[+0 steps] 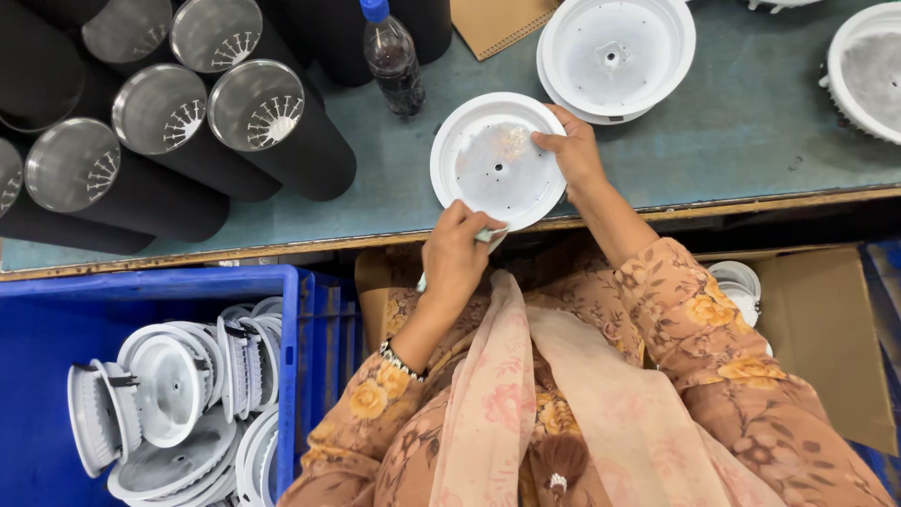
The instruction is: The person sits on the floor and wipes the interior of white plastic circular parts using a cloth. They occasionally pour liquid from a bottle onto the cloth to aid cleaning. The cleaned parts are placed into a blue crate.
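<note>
A white round lamp housing (483, 174) lies open side up at the front edge of the grey-green bench (751, 122). My right hand (572, 155) rests on its right rim, fingers pressing the inside near a shiny patch. My left hand (455, 253) grips the housing's lower rim and also holds a thin pale strip that hangs down below it. Both sleeves are floral brown, and a pink scarf drapes over my front.
Two stacked white housings (615, 56) sit behind, another (868, 70) at far right. Several black cylinders with metal tops (253, 117) crowd the left of the bench beside a dark bottle (392, 58). A blue crate (42, 376) holds several white housings (178, 413). A cardboard box (821, 329) stands at right.
</note>
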